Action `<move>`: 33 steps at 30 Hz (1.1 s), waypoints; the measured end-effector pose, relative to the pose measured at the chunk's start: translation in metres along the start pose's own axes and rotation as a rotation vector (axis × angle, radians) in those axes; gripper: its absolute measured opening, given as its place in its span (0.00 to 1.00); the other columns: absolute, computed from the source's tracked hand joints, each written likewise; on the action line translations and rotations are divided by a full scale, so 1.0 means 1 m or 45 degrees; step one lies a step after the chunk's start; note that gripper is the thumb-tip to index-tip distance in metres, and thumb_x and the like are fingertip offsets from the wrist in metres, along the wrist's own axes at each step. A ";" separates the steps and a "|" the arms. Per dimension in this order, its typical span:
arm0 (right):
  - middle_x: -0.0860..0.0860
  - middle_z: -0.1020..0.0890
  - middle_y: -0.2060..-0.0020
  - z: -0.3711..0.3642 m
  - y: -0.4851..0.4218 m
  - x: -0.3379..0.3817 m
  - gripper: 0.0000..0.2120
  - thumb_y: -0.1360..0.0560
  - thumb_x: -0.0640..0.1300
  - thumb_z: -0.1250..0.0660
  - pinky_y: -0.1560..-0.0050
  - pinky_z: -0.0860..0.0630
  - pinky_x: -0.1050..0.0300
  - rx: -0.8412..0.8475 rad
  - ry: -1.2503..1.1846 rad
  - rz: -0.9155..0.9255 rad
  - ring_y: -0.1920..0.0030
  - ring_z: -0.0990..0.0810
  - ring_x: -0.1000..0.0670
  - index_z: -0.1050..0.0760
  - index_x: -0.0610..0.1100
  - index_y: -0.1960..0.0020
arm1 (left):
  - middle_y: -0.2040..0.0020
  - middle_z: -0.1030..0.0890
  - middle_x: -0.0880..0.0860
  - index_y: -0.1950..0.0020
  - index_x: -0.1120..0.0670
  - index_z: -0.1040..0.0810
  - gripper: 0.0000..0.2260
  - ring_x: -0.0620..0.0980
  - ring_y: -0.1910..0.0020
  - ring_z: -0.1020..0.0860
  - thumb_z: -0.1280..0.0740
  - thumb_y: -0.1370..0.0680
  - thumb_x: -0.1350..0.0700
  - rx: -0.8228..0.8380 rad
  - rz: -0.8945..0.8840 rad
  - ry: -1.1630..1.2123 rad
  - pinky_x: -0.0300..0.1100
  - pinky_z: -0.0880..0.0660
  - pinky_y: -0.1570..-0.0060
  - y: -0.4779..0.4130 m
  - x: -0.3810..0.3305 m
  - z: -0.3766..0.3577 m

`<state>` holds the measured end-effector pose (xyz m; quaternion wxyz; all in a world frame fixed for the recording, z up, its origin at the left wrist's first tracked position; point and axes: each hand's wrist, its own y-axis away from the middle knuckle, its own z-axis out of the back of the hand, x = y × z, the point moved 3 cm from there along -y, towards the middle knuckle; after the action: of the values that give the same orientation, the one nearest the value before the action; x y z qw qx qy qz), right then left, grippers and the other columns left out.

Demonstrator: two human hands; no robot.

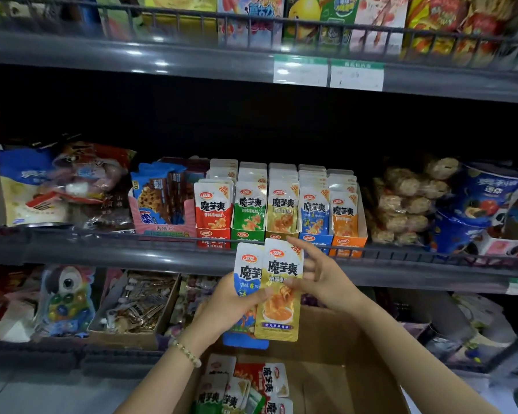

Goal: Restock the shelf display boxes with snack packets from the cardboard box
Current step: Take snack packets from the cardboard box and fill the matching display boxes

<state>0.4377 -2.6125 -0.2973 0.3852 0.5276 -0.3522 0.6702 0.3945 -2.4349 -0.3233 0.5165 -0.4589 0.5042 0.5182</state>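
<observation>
Store shelving behind: left hand pinches two packets, right hand touches them, fingers spread.

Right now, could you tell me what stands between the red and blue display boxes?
Head view: the green display box and the yellow display box, side by side.
</observation>
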 end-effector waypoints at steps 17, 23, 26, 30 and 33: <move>0.48 0.21 0.47 0.075 -0.119 0.051 0.30 0.26 0.28 0.36 0.58 0.20 0.65 -0.622 0.006 0.389 0.53 0.19 0.59 0.37 0.51 0.30 | 0.50 0.16 0.48 0.44 0.52 0.24 0.09 0.46 0.54 0.17 0.32 0.23 0.59 -0.262 -0.123 0.079 0.42 0.19 0.58 -0.076 -0.043 0.037; 0.42 0.22 0.52 0.063 -0.138 0.023 0.30 0.28 0.33 0.31 0.64 0.26 0.61 -0.381 0.638 0.262 0.64 0.26 0.47 0.33 0.57 0.33 | 0.51 0.16 0.50 0.47 0.55 0.22 0.09 0.47 0.56 0.16 0.29 0.26 0.60 -0.307 -0.144 0.054 0.42 0.19 0.59 -0.081 -0.038 0.033; 0.51 0.30 0.58 0.063 -0.135 0.019 0.29 0.29 0.36 0.28 0.56 0.29 0.65 -0.388 0.740 0.281 0.59 0.30 0.53 0.32 0.54 0.32 | 0.53 0.15 0.52 0.48 0.59 0.25 0.11 0.49 0.57 0.16 0.28 0.27 0.61 -0.326 -0.145 0.093 0.43 0.19 0.61 -0.081 -0.038 0.029; 0.53 0.31 0.41 0.067 -0.122 0.029 0.19 0.23 0.46 0.34 0.38 0.30 0.58 -0.548 0.595 0.336 0.41 0.30 0.54 0.31 0.53 0.33 | 0.55 0.15 0.54 0.52 0.60 0.26 0.10 0.51 0.58 0.16 0.27 0.28 0.60 -0.309 -0.172 0.064 0.46 0.19 0.60 -0.083 -0.040 0.019; 0.59 0.23 0.47 0.057 -0.098 0.042 0.16 0.22 0.45 0.37 0.44 0.23 0.59 -0.325 0.281 0.343 0.45 0.23 0.58 0.31 0.53 0.35 | 0.55 0.15 0.53 0.53 0.58 0.26 0.09 0.51 0.57 0.16 0.27 0.28 0.60 -0.250 -0.179 0.116 0.45 0.19 0.61 -0.086 -0.043 0.003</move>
<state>0.5429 -2.6119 -0.2382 0.3921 0.3463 -0.4572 0.7192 0.4821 -2.4386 -0.2846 0.4806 -0.5647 0.4405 0.5061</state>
